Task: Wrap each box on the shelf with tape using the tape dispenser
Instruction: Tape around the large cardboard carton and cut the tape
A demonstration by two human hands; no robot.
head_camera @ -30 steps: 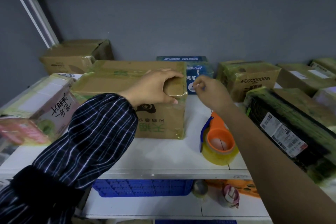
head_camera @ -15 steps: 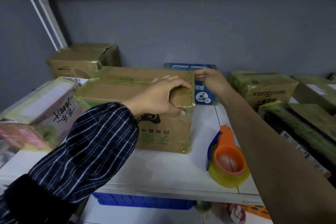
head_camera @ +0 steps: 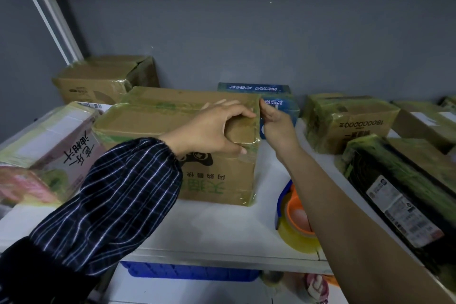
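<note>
Below the shelf (head_camera: 217, 229), a blue crate (head_camera: 187, 271) shows only its rim, and its contents are hidden. On the shelf's near edge rests the tape dispenser (head_camera: 294, 217), with an orange hub and a yellowish roll. The right forearm partly covers it and neither hand holds it.

The cardboard box (head_camera: 217, 180) stands just behind and to the left of the dispenser, closed and glossy with tape. The left hand (head_camera: 209, 128) grips its near right top corner, fingers curled over the top and thumb clamped on the front face. The right hand (head_camera: 276, 126) meets the top right edge with its fingers close together. Whether they pinch a tape end or merely press it flat cannot be told.

The step in hand appears to be seating tape at that edge. To do it well, the left hand steadies the box while the right rubs the tape firmly over the edge, leaving no bubble or lifted end.

Beside and beyond the box stand a pink-printed box (head_camera: 61, 145) at left, a black parcel (head_camera: 394, 192) and a taped carton (head_camera: 350, 121) at right, a blue box (head_camera: 251, 87) directly behind, and a dented carton (head_camera: 98, 81) in the far left corner. All are closed, so their contents cannot be seen.
</note>
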